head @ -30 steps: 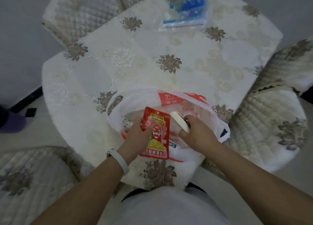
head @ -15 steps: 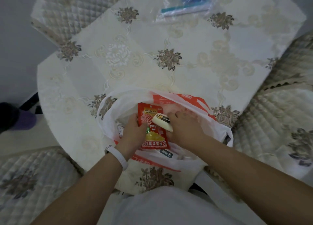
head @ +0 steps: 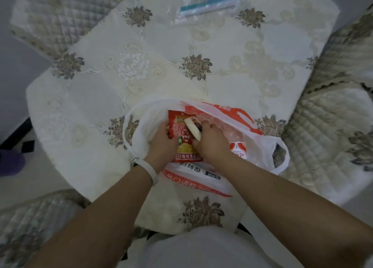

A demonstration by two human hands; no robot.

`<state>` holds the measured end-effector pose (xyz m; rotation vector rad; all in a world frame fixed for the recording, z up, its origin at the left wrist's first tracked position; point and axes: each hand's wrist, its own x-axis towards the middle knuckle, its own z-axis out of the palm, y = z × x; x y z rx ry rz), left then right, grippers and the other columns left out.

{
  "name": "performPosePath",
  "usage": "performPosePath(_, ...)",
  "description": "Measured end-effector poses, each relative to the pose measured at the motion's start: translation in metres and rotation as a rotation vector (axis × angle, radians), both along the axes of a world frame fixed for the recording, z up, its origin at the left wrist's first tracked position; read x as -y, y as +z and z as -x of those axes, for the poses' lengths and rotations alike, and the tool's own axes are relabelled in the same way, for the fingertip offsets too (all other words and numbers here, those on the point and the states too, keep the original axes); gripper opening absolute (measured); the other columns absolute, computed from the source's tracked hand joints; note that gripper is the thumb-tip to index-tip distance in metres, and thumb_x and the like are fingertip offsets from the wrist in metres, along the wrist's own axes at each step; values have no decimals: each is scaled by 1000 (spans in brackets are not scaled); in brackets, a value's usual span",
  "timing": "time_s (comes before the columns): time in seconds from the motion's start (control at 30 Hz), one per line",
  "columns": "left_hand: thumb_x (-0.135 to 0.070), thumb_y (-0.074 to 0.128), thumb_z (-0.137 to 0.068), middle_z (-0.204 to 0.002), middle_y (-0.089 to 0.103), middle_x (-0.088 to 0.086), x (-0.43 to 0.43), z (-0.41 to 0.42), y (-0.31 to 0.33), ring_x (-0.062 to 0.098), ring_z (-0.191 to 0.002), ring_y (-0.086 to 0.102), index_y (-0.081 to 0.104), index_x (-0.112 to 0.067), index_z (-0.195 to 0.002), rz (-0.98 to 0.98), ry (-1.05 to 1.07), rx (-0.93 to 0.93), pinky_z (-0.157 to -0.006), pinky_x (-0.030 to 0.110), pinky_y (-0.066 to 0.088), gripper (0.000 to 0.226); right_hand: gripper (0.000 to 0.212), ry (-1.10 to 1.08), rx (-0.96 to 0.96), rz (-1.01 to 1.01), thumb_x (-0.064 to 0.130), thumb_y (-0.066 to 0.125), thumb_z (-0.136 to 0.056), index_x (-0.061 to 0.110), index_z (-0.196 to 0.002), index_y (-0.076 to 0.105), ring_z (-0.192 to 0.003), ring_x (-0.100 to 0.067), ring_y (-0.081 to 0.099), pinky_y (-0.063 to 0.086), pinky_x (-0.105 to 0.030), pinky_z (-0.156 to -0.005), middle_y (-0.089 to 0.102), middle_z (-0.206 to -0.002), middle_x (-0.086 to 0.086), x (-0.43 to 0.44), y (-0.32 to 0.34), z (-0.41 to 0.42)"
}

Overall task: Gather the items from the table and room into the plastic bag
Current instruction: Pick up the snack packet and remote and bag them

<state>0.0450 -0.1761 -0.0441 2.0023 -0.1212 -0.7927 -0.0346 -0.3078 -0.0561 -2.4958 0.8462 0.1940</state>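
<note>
Head view: the plastic bag lies open at lower centre on the surface. Inside its mouth the left hand grips a red snack packet, and the right hand curls round a small white object.

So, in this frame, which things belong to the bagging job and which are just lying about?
Job: plastic bag; red snack packet in the left hand; small white object in the right hand; bottle already inside; zip pouch across the table, probably next.
Lying about: quilted chairs; purple object at left.
</note>
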Motion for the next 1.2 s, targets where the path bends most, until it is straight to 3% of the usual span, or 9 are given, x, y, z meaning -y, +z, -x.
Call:
performPosePath(0.1,-15,54,-95,-108,64,-7,1,-8,1,16,-94,66,49,-31,-129,-60,-129,78,-82,42,58,38,54,-21,-6,9,42,63,-89,13,-130,45,-98,-29,54,49,-39,-75,55,-113,-12,-5,-4,7)
performPosePath(0.2,-17,54,-96,-111,63,-5,-6,-15,4,13,-95,62,50,-24,-135,-67,-196,171,-83,36,55,40,51,-12,-17,38,41,62,-89,11,-127,46,-99,-29,53,47,-38,-74,53,-114,-12,-10,0,12)
performPosePath(0.33,-26,55,-93,-106,66,-11,-19,-14,12,8,-92,65,56,-32,-126,-58,-288,238,-82,38,58,33,45,56,-28,110,39,59,-89,11,-124,50,-100,-27,52,50,-40,-77,52,-115,-10,-15,13,23)
performPosePath(0.43,-22,57,-91,-126,60,0,-31,-6,18,17,-112,57,53,-21,-134,-101,-418,382,-98,34,46,44,43,77,-24,179,41,53,-92,13,-124,54,-100,-26,52,49,-40,-78,54,-115,-8,-18,27,35)
performPosePath(0.5,-18,59,-92,-133,54,4,-39,1,22,18,-120,51,51,-14,-138,-74,-476,449,-97,27,38,47,42,81,-36,230,42,51,-93,14,-124,55,-102,-26,52,47,-38,-78,56,-118,-7,-20,36,45)
performPosePath(0.6,-18,59,-91,-136,54,5,-42,12,28,22,-124,49,53,-15,-136,-2,-590,519,-104,38,41,45,44,67,-27,297,44,51,-92,13,-123,58,-102,-29,54,46,-38,-77,58,-119,-7,-23,49,62)
performPosePath(0.73,-16,60,-90,-134,56,6,-33,27,36,21,-124,49,56,-11,-133,71,-713,663,-104,31,39,43,46,29,54,348,46,48,-89,10,-112,65,-92,-31,59,50,-40,-69,64,-108,-9,-24,64,90)
performPosePath(0.83,-24,56,-88,-136,56,8,-23,42,47,24,-128,49,57,-11,-132,103,-780,774,-106,41,41,46,46,13,124,391,48,46,-89,12,-108,67,-85,-30,61,50,-38,-66,66,-103,-6,-20,73,115)
performPosePath(1.2,-27,58,-89,-125,62,14,38,129,87,33,-112,58,63,-10,-123,137,-1002,1196,-92,47,50,39,52,-79,195,453,51,45,-86,14,-115,66,-100,-30,60,49,-41,-79,64,-114,-6,24,103,220)
